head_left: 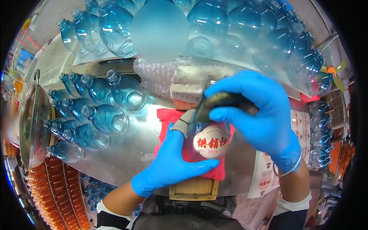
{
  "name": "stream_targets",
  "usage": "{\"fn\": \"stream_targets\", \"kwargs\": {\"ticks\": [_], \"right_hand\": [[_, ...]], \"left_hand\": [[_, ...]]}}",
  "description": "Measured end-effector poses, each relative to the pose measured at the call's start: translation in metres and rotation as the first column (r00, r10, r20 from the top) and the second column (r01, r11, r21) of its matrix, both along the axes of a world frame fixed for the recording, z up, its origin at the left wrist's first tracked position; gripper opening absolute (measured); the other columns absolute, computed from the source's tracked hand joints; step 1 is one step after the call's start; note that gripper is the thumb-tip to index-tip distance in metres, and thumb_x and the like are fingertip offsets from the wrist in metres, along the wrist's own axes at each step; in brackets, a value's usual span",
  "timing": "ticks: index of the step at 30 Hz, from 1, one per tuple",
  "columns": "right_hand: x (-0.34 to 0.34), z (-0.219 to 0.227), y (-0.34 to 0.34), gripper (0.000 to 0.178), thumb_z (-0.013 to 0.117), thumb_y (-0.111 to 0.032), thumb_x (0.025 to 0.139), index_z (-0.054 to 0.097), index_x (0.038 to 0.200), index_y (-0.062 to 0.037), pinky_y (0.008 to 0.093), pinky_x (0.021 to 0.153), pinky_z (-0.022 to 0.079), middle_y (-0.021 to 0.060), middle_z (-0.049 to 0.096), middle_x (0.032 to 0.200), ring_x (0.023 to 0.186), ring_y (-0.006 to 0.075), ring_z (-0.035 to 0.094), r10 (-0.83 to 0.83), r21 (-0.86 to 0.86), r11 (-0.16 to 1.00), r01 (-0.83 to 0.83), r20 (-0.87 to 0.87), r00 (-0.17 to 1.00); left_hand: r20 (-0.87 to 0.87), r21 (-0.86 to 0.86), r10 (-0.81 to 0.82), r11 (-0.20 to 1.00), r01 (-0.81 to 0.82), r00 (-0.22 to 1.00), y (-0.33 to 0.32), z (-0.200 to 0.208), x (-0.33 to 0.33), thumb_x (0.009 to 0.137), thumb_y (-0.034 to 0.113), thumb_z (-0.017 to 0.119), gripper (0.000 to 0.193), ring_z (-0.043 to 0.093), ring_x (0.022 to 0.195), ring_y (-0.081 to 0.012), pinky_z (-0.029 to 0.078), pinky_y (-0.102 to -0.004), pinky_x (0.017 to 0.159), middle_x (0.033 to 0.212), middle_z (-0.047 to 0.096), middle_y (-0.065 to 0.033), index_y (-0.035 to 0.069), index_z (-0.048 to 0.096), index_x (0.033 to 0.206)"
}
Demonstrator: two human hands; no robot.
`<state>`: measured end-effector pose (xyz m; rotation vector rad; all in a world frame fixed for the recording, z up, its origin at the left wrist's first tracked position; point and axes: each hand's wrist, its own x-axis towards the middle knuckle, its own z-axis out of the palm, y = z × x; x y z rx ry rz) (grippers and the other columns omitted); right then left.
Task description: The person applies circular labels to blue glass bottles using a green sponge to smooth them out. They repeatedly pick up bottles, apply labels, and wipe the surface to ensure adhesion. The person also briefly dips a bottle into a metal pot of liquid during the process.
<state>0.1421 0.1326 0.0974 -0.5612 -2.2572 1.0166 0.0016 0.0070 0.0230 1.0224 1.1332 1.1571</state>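
A blue-tinted clear bottle with a round white label printed in red lies over a red cloth on the bench. My left hand, in a blue glove, grips it from the left and below. My right hand, also gloved in blue, curls around a dark, curved, glossy thing at the bottle's upper end; its kind cannot be made out. Next to my left fingers is a piece of grey fabric. The far end of the bottle is hidden.
Several blue bottles stand left on the metal bench, more on a rear shelf. Folded grey cloths and bubble wrap sit behind the cloth. Label sheets lie right, a wooden block in front.
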Motion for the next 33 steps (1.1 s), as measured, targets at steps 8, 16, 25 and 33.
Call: {"fn": "stream_targets", "kwargs": {"ticks": [8, 16, 25, 33], "right_hand": [[0.044, -0.021, -0.04, 0.037, 0.07, -0.013, 0.06, 0.068, 0.095, -0.0238, 0.0309, 0.061, 0.044, -0.0037, 0.063, 0.092, 0.072, 0.0162, 0.056, 0.066, 0.681, 0.726, -0.093, 0.066, 0.996], [0.074, -0.065, -0.1, 0.02, 0.069, -0.016, 0.069, 0.066, 0.089, -0.0121, 0.0285, 0.067, 0.044, 0.0011, 0.061, 0.093, 0.076, 0.0161, 0.055, -0.205, -0.037, 0.979, 0.202, -0.212, 0.956], [0.06, -0.092, -0.092, 0.027, 0.056, -0.019, 0.088, 0.056, 0.11, -0.0016, 0.0169, 0.057, 0.038, 0.005, 0.059, 0.097, 0.06, 0.0021, 0.042, -0.493, -0.826, 0.513, 0.232, -0.062, 0.868], [0.035, -0.088, -0.087, 0.066, 0.069, -0.012, 0.078, 0.037, 0.136, -0.0044, 0.0135, 0.055, 0.037, 0.0049, 0.051, 0.121, 0.058, -0.0018, 0.037, -0.367, -0.801, 0.582, 0.141, -0.105, 0.924]], "left_hand": [[-0.107, 0.343, 0.104, 0.937, -0.062, 0.989, -0.008, -0.02, 0.004, 0.066, 0.022, 0.08, 0.112, 0.037, 0.127, -0.0275, 0.03, -0.0425, 0.105, 0.138, 0.035, -0.0164, 0.005, 0.002, 0.144], [-0.255, 0.307, 0.191, 0.945, -0.108, 0.948, -0.01, -0.026, 0.004, 0.063, 0.028, 0.079, 0.105, 0.043, 0.124, -0.0259, 0.013, -0.0427, 0.11, 0.135, 0.041, -0.0177, 0.0, 0.016, 0.142], [-0.077, 0.231, 0.033, 0.973, -0.014, 0.996, -0.014, -0.035, -0.001, 0.068, 0.036, 0.076, 0.109, 0.02, 0.135, -0.0232, 0.016, -0.0354, 0.109, 0.147, 0.02, -0.0159, -0.001, 0.007, 0.143], [-0.011, 0.165, 0.047, 0.985, -0.044, 0.999, -0.019, -0.034, -0.002, 0.082, 0.036, 0.061, 0.088, 0.023, 0.133, -0.0227, 0.018, -0.0346, 0.109, 0.146, 0.021, -0.0146, -0.002, 0.01, 0.143]]}}
